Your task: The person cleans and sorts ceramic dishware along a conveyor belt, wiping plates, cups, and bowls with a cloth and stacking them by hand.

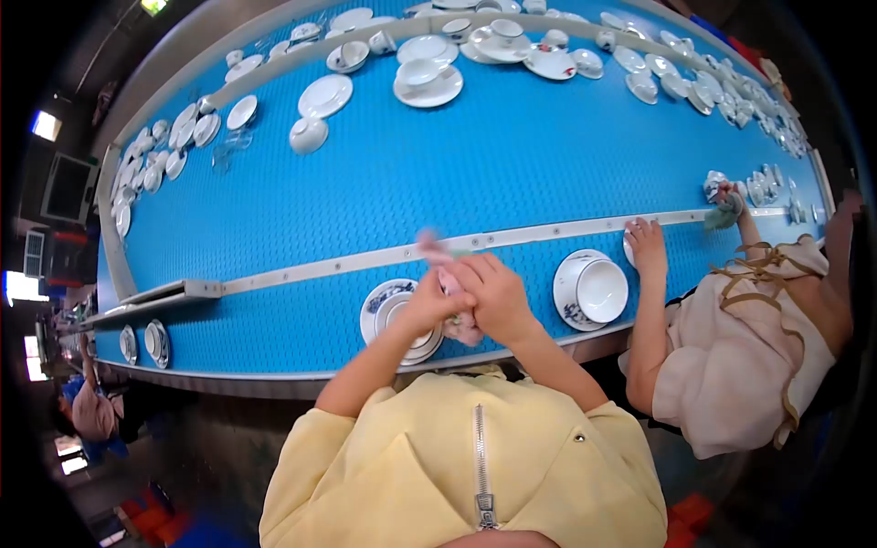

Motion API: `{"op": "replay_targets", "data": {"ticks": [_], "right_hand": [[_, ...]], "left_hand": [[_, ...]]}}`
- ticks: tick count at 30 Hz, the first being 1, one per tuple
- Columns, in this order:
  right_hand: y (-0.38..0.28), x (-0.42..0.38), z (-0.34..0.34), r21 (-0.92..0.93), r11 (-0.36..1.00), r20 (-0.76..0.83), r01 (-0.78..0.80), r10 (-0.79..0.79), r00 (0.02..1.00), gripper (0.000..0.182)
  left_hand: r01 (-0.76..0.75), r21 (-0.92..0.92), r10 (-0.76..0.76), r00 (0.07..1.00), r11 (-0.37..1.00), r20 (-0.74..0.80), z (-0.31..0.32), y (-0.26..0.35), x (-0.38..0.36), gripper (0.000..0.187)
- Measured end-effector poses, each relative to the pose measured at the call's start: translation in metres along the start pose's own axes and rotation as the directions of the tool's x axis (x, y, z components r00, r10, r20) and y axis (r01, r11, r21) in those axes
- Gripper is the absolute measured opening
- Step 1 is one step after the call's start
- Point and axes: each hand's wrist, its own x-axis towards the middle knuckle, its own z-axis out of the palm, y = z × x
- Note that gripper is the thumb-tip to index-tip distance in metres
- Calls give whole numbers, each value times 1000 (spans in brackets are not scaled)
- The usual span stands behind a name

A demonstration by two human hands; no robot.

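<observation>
My left hand and my right hand are together in front of my chest, fingers closed on a pink cloth. One end of the cloth sticks up past my fingers, blurred. I cannot tell whether a small dish is wrapped inside it. Just under and beside my left hand, a blue-patterned white plate lies on the blue surface with a white bowl on it, partly hidden by my wrist. To the right of my hands stands another patterned plate with a white bowl on it.
A metal rail divides the near strip from the wide blue belt, which carries many white plates, bowls and cups. At right, a co-worker holds a greenish cloth. Stacked dishes stand at far left; another person sits beyond.
</observation>
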Motion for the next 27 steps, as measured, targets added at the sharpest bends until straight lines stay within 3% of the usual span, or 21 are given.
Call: {"op": "replay_targets", "data": {"ticks": [2,4,7,9,11,13,14,15,17,18,19,21,23,25,26,27], "right_hand": [[4,-12,-5,43,963,217,-265,250,944,29],[7,-14,-13,37,957,177,-289,278,944,26],[15,-27,-19,22,937,155,-348,340,927,23],[27,-39,-23,170,888,31,-427,428,903,22],[40,-51,-39,150,860,105,-487,476,873,31],[52,-54,-63,162,806,345,-569,494,798,45],[63,-48,-86,231,737,546,-636,443,711,58],[72,-47,-106,217,734,524,-644,469,711,58],[90,-54,-142,505,642,517,-577,310,798,64],[100,-62,-154,623,523,496,-582,311,811,69],[104,-68,-165,615,529,486,-585,330,809,69],[112,-78,-180,101,497,474,-862,737,481,71],[120,-92,-185,194,502,458,-843,714,530,68],[128,-101,-184,725,375,248,-578,641,726,65],[131,-100,-189,806,277,246,-523,647,722,60],[135,-105,-192,811,278,244,-515,640,729,60]], "left_hand": [[-22,81,28,997,996,-74,31,-3,-3,77],[-218,248,275,934,944,-226,55,-1,-8,68],[-279,262,350,894,924,-281,70,-7,-2,69],[-342,197,386,879,919,-279,81,-5,14,70],[-116,174,138,983,978,-122,82,-7,26,67],[-60,106,69,994,993,-80,86,-28,34,63],[53,-164,-59,998,985,-36,89,-27,35,60],[173,-411,-170,984,895,44,91,-26,41,56],[171,-417,-154,985,893,75,90,-32,43,50],[165,-414,-172,985,895,20,90,-30,44,49],[157,-414,-191,981,897,-43,91,-28,44,48],[153,-420,-194,979,894,-57,96,-20,44,47],[126,-433,-180,980,893,-86,105,-15,48,45],[128,-440,-185,979,889,-88,115,-10,50,44],[107,-398,-162,981,911,-107,120,-12,53,44],[99,-392,-155,981,915,-114,125,-14,55,44]]}}
